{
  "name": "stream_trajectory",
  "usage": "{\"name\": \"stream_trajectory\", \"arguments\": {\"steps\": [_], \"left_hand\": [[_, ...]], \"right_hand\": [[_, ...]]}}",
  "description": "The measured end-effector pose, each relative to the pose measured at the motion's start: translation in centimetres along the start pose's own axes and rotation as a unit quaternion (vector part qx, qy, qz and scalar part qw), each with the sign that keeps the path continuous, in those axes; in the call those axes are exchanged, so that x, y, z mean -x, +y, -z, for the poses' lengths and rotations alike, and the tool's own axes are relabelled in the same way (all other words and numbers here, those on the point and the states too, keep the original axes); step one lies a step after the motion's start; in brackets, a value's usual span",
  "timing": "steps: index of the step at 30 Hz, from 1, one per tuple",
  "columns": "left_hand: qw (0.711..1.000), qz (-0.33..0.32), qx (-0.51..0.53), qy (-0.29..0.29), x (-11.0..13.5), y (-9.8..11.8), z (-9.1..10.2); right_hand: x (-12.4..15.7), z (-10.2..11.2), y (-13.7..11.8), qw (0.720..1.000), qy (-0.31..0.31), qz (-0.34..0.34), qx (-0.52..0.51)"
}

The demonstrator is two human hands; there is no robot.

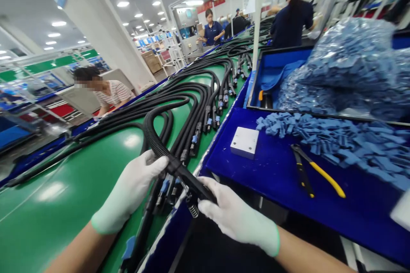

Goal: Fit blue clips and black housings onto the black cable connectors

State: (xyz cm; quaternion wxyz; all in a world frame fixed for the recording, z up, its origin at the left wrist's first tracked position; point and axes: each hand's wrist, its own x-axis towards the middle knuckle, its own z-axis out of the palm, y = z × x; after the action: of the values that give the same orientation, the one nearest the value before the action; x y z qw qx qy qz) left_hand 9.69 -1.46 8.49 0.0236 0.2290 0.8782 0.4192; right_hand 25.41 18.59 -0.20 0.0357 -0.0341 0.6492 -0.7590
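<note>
Both hands wear white gloves with green cuffs. My left hand (136, 183) grips a black corrugated hose (156, 138) just behind its end fitting. On the fitting's far end, my right hand (229, 209) is closed, thumb below and fingers above. A metal spring (193, 210) hangs under the fitting, between the hands. Beneath and beyond lie several more black hoses (192, 94), their ends lined up along the table edge, some with blue pieces (165, 187) on them.
The green table (105, 158) runs away ahead. On the blue side bench (256, 187) are a white block (245, 141), yellow-handled pliers (315, 170), loose blue pieces (336, 140) and a bin (285, 55) with bagged pieces (349, 64). Several people stand or sit farther off.
</note>
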Motion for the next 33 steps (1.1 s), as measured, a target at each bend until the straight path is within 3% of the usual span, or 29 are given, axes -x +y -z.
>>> {"name": "stream_trajectory", "arguments": {"steps": [2,5,7,9,12,14,15,16,17,19,20,21,22,23,24,27,28,30,33], "left_hand": [[0.974,-0.167,-0.149,0.031,0.8,0.5,-1.3],[0.842,-0.463,-0.266,-0.081,1.5,1.1,-3.0],[0.767,-0.566,-0.262,-0.15,1.5,1.7,-4.3],[0.755,-0.598,-0.22,-0.156,1.6,2.2,-6.0],[0.818,-0.525,-0.147,-0.181,2.2,1.9,-8.7],[0.862,-0.457,-0.104,-0.193,2.6,1.0,-10.4],[0.878,-0.429,-0.088,-0.19,2.7,0.6,-11.1],[0.896,-0.398,-0.077,-0.181,2.7,0.4,-11.7],[0.916,-0.357,-0.071,-0.169,2.7,0.4,-12.2],[0.958,-0.233,-0.068,-0.154,2.6,1.2,-12.8],[0.972,-0.158,-0.063,-0.16,2.5,2.0,-12.9],[0.98,-0.087,-0.049,-0.175,2.4,3.0,-12.9],[0.981,-0.026,-0.025,-0.193,2.2,3.9,-12.8],[0.978,0.022,0.005,-0.21,2.1,4.9,-12.6],[0.973,0.053,0.039,-0.222,2.1,5.6,-12.5],[0.964,0.085,0.112,-0.225,1.9,6.8,-11.9],[0.964,0.085,0.123,-0.221,1.9,7.0,-11.8],[0.966,0.082,0.13,-0.208,1.7,7.1,-11.6],[0.972,0.074,0.123,-0.184,1.4,7.4,-11.5]], "right_hand": [[0.9,1.5,-0.2,0.998,0.007,-0.021,-0.056],[2.9,4.3,-1.2,0.999,-0.039,0.0,-0.03],[4.3,5.7,-2.2,0.997,-0.079,-0.017,-0.006],[5.6,6.5,-3.2,0.992,-0.107,-0.069,-0.005],[7.4,7.2,-4.2,0.989,-0.109,-0.091,0.051],[8.5,8.0,-4.3,0.979,-0.011,-0.078,0.188],[8.9,8.7,-4.2,0.953,0.078,-0.091,0.278],[9.3,9.5,-3.8,0.901,0.177,-0.11,0.38],[9.6,10.5,-3.3,0.828,0.267,-0.14,0.472],[10.1,12.9,-2.0,0.688,0.355,-0.201,0.6],[10.1,14.0,-1.3,0.645,0.36,-0.222,0.637],[10.1,15.1,-0.7,0.622,0.355,-0.235,0.657],[10.1,15.9,-0.3,0.618,0.355,-0.239,0.66],[10.0,16.6,0.0,0.632,0.36,-0.236,0.644],[9.9,16.9,0.1,0.664,0.367,-0.229,0.61],[9.6,16.3,-0.6,0.797,0.354,-0.183,0.453],[9.5,15.5,-1.1,0.83,0.337,-0.158,0.415],[9.2,13.5,-2.0,0.874,0.29,-0.082,0.381],[8.5,10.6,-3.2,0.91,0.192,0.06,0.363]]}}
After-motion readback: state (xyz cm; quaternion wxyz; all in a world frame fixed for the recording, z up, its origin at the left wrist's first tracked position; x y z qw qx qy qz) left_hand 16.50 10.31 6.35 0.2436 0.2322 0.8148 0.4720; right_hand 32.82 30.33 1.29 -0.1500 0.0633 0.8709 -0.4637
